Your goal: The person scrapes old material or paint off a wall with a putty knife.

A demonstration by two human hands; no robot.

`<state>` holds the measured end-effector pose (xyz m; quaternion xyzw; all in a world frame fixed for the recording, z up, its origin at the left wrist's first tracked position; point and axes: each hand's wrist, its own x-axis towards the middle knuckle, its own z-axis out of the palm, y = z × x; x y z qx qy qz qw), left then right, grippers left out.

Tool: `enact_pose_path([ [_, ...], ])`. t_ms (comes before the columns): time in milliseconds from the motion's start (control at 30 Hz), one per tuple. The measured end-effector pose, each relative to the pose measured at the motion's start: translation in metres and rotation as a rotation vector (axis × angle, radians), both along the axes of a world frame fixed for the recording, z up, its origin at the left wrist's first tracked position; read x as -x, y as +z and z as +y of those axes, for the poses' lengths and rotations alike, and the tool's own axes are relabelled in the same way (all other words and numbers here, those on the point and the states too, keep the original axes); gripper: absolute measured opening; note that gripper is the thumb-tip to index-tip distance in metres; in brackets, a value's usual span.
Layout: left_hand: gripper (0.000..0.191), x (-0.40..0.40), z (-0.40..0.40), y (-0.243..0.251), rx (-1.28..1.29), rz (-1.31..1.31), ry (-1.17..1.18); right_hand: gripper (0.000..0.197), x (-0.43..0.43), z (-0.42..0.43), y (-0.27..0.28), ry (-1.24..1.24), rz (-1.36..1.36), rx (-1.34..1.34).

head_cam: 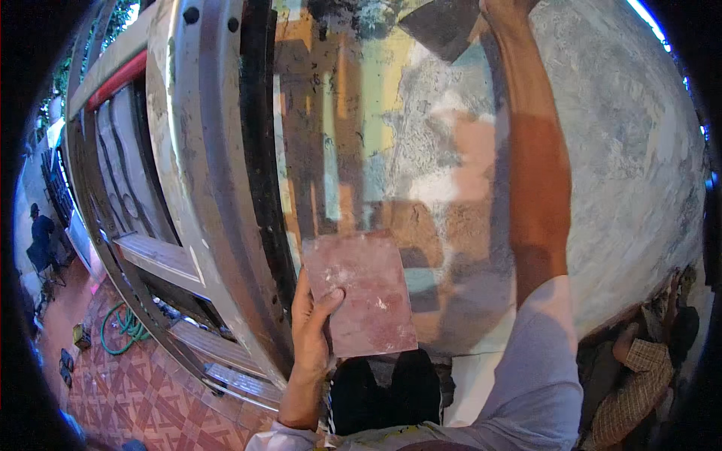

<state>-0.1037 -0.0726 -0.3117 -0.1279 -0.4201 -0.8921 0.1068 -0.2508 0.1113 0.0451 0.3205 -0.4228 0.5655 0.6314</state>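
Observation:
My left hand (317, 313) grips a flat, dull-red rectangular plate (369, 299) by its left edge, thumb on its face. White smears mark the plate, which is held out before my legs. At the top of the view my right hand (505, 8) is raised against the wall, partly cut off by the frame. In it is a thin dark sheet or blade (445, 28) with pointed corners; its exact kind is unclear. Around that dark piece the wall (420, 129) shows rough grey-white patches beside worn yellow and blue-green paint.
To the left rises a wood-and-metal frame or ladder (197, 186). A green hose (125, 330) lies coiled on the patterned tile floor (118, 389), with a person (42, 237) farther off. At lower right another person in a checked sleeve (634, 389) is close to the wall.

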Motion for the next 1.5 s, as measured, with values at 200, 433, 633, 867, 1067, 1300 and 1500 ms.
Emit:
enact_pose_path([
  [200, 0.055, -0.001, -0.001, -0.002, -0.037, 0.001, -0.019, 0.03, 0.01, 0.006, -0.052, 0.133, 0.001, 0.34],
  [433, 0.055, -0.002, -0.001, 0.001, -0.052, -0.042, 0.0, 0.031, -0.005, 0.017, -0.058, 0.163, 0.172, 0.444],
  [633, 0.055, -0.003, 0.001, 0.0, -0.054, -0.05, 0.025, 0.031, 0.002, -0.003, -0.066, 0.143, 0.07, 0.581],
  [867, 0.059, 0.001, 0.002, -0.005, -0.041, -0.088, 0.056, 0.032, 0.0, 0.002, -0.066, 0.031, 0.136, 0.503],
  [1067, 0.059, 0.003, 0.003, -0.008, -0.023, -0.086, 0.05, 0.03, -0.01, 0.011, -0.036, 0.024, 0.114, 0.326],
  [1300, 0.058, 0.001, 0.003, -0.011, -0.024, -0.1, 0.069, 0.029, 0.023, 0.02, -0.009, 0.024, 0.132, 0.215],
  [1500, 0.058, 0.003, -0.001, -0.007, -0.013, -0.065, 0.031, 0.028, 0.038, 0.009, -0.005, 0.005, 0.05, 0.067],
])
